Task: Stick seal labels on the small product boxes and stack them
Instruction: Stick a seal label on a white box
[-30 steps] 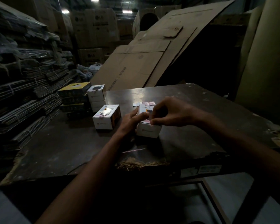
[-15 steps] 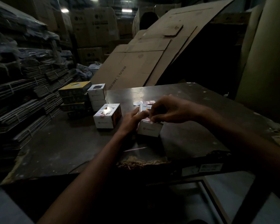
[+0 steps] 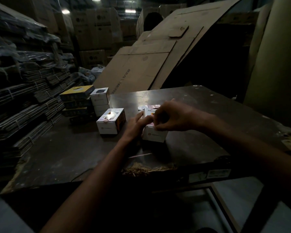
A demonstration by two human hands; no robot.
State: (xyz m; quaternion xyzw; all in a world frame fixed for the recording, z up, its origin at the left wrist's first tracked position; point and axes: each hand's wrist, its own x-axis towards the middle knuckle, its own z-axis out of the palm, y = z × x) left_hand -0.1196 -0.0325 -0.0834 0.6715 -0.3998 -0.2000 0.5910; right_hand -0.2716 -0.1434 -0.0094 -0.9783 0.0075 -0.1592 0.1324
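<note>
A small white product box (image 3: 154,134) stands on the dark table (image 3: 200,132) in the middle. My left hand (image 3: 134,125) grips its left side, thumb along the top edge. My right hand (image 3: 171,117) hovers over the box top with fingers curled, pinching a small pink seal label (image 3: 151,123) at the front top edge. A sheet of labels (image 3: 151,106) lies just behind the box. Another white box (image 3: 110,121) with a label on its front edge sits to the left. Two white boxes (image 3: 100,101) are stacked farther back left.
Dark and yellow boxes (image 3: 76,98) are piled at the table's back left. Bundled flat cardboard (image 3: 23,101) fills the left side. Large cardboard sheets (image 3: 149,64) lean behind the table. The table's front edge (image 3: 149,169) is frayed.
Both hands stay on the middle box. My right hand's fingertips have shifted down to the box's front top edge with the label. The view has drifted slightly.
</note>
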